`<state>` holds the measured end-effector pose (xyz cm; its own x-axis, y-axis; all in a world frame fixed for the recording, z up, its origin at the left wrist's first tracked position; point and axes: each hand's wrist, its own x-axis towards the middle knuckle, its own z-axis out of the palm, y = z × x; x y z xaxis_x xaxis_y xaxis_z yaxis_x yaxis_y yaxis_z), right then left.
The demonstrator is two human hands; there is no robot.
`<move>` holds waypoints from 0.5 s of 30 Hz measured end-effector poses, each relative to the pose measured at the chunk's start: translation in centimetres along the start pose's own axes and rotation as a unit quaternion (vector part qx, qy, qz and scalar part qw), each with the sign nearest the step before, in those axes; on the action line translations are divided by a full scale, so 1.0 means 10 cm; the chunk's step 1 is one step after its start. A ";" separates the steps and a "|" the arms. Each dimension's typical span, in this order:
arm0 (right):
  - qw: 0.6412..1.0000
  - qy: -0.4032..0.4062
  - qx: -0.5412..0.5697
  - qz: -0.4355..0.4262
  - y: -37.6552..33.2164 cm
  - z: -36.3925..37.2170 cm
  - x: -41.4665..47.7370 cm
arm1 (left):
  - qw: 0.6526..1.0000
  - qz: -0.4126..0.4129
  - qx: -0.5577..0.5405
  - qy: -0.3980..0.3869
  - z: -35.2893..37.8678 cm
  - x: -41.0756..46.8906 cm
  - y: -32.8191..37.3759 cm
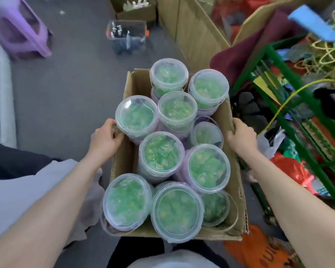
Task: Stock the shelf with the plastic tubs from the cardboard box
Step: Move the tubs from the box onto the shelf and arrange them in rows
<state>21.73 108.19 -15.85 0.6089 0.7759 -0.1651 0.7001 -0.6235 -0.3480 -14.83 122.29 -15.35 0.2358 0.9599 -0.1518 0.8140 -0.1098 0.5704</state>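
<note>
Fig. Head view, looking down. Grey floor (66, 93) fills the left and centre. Green metal shelf (278, 105) stands at right, just beside the box, its tiers crowded w/ mixed goods and bags; details too blurred to name. Large brown cartons (197, 35) stand at the top, w/ a maroon cloth (240, 55) draped between them and the shelf.

Cardboard box (238, 182), centre, open at the top, long axis running away from the person. Whether it rests on anything cannot be told.

Purple stool (21, 29), top left, well apart from the box. Clear bin (127, 35) sits on the floor beyond the box. Red bag (290, 169) lies low at the shelf's foot.

Plastic tubs (161, 151): all in the box, upright, packed touching; ten clear lids visible, green contents beneath, purplish walls. Some stand higher than others, approx. two levels.

Left hand (104, 139): at the box's left wall, fingers curled over its rim, gripping it; fingertips lie against the rim of the adjacent tub. Right hand (241, 135): at the opposite wall, fingers wrapped over the rim and thumb on the inner side, gripping the cardboard. Both forearms are bare and reach fwd. along the box's sides.
</note>
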 end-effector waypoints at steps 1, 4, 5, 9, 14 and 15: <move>1.000 0.000 -0.012 -0.006 -0.22 0.03 0.23 | 1.000 -0.004 0.001 0.003 -0.09 0.24 -0.07; 1.000 -0.003 -0.017 -0.019 -0.87 0.12 0.91 | 1.000 -0.013 -0.011 0.009 -0.38 0.97 -0.26; 1.000 -0.002 -0.018 -0.024 -1.09 0.15 1.12 | 1.000 -0.020 -0.014 0.013 -0.49 1.19 -0.32; 0.999 -0.004 -0.027 -0.039 -1.97 0.28 1.96 | 0.999 -0.041 -0.008 0.031 -0.89 2.08 -0.54; 0.997 -0.016 -0.012 -0.071 -2.98 0.53 3.03 | 0.995 -0.085 -0.012 0.057 -1.28 3.12 -0.81; 0.996 -0.020 -0.009 -0.082 -3.18 0.60 3.26 | 0.993 -0.094 -0.012 0.068 -1.35 3.33 -0.88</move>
<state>17.11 153.91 -15.69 0.4714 0.8701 -0.1438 0.7954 -0.4899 -0.3568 -21.28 158.72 -14.50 0.0058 0.9889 -0.1486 0.8231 0.0797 0.5623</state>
